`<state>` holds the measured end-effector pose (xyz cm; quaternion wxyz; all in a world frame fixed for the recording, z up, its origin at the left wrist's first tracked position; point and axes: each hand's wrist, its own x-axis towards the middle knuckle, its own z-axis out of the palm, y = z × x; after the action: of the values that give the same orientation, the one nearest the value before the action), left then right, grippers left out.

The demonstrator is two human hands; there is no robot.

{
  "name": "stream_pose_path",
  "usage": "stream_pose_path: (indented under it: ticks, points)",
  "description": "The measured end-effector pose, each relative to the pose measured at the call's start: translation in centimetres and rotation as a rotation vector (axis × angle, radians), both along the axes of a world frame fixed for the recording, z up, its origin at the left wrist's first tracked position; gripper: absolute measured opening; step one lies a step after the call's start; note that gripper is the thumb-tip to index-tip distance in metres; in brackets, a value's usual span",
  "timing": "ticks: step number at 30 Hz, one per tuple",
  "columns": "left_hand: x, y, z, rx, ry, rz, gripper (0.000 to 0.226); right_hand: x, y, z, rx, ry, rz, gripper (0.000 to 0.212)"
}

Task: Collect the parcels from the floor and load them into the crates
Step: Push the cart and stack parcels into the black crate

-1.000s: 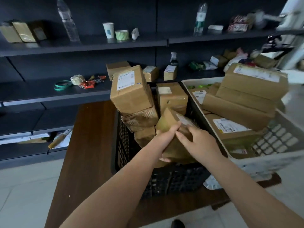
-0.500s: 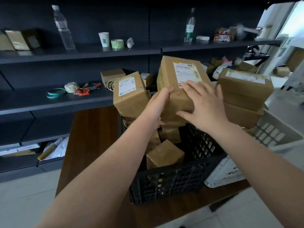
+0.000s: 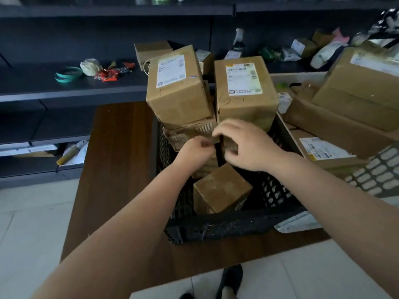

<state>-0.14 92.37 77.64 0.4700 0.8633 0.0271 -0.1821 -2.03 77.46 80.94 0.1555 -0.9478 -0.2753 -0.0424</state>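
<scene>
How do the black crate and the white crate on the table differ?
The black crate sits in front of the person, while the white crate stands to its right. The black crate's parcels stand stacked upright above its rim, among them two labelled boxes; the white crate holds broader cartons lying flatter. Both hands, left and right, are over the black crate, none over the white. Both crates have perforated walls and hold brown cardboard parcels.

Black crate (image 3: 226,225) rear: two tall labelled boxes (image 3: 246,91) block you there.
Front right corner: open gap beside the small box (image 3: 222,188).
Surface (image 3: 116,152) left: bare, you pass freely.
</scene>
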Motion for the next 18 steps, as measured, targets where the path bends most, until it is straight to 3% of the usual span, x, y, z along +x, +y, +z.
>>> stream_pose_path:
  ticks: [2,3,5,8,11,18]
  points:
    - [0.0,0.3,-0.4,0.032,-0.047,0.011,0.037,-0.6,-0.1,-1.4,-0.255,0.436,0.058,0.093]
    - [-0.1,0.6,-0.6,0.046,-0.065,0.016,0.039,-0.6,-0.2,-2.3,-0.4,0.538,0.089,0.111]
    - [-0.5,1.4,-0.7,0.1,-0.105,0.029,0.04,-0.6,0.0,-3.9,-0.622,0.603,0.168,0.128]
    - [-0.9,2.3,-0.9,0.102,-0.136,0.056,0.037,-0.3,0.9,-5.8,-0.849,0.532,0.291,0.126]
    - [-1.3,2.8,-1.2,0.01,-0.045,0.081,0.037,0.6,1.2,-6.5,-0.84,0.403,0.326,0.117]
    - [-2.2,3.2,-2.5,-0.054,0.139,0.098,0.043,1.5,-0.9,-7.0,-0.537,0.601,0.091,0.115]
